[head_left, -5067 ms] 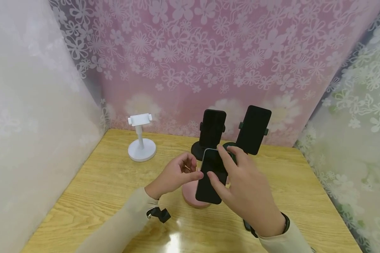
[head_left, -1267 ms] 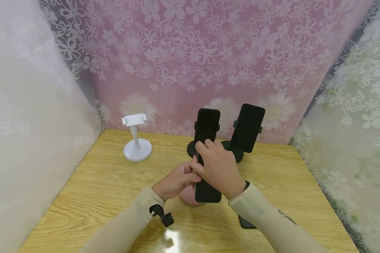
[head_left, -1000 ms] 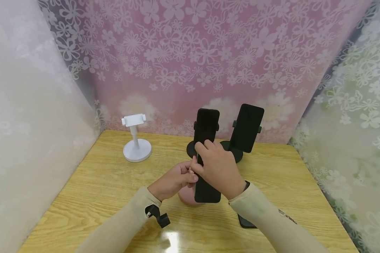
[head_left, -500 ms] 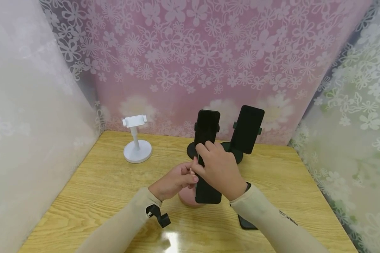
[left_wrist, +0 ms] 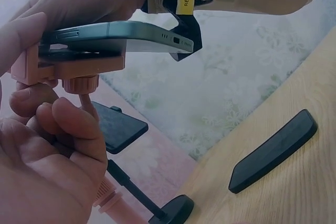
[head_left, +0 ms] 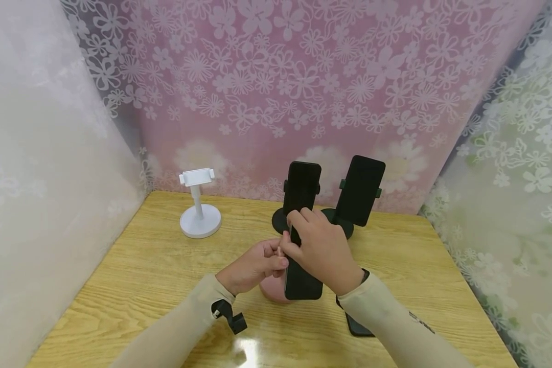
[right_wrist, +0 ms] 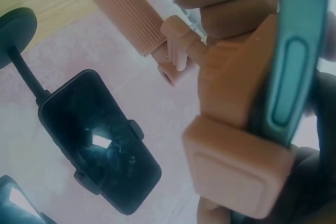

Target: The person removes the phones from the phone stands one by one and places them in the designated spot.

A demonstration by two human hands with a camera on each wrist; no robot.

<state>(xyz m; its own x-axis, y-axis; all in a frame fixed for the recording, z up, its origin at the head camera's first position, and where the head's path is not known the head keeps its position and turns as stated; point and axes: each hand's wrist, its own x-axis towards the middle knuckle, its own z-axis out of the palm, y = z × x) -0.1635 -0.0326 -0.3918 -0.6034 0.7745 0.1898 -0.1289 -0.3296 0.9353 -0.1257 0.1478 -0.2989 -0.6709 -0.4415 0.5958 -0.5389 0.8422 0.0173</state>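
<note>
A dark-screened phone (head_left: 303, 286) with a teal edge sits tilted in the pink clamp (left_wrist: 100, 66) of a phone stand. The stand's round pink base (head_left: 274, 291) shows beneath it on the table. My left hand (head_left: 254, 267) holds the clamp's left side, its thumb and curled fingers about the jaw and the back. My right hand (head_left: 323, 249) reaches across the phone's front, fingers bent at its far left edge and gripping it. Up close in the right wrist view, the clamp jaw overlaps the phone's edge. The right hand hides most of the screen.
Behind stand a black phone holder bearing a phone (head_left: 302, 185) and a dark green holder bearing another phone (head_left: 361, 191). A white holder (head_left: 200, 222) without a phone stands at the back left. Another phone (left_wrist: 274, 151) lies on the wooden table by the right forearm.
Since five seconds ago, my left hand has come onto the clamp and my right hand has moved left across the phone. Over the last second both have stayed almost still.
</note>
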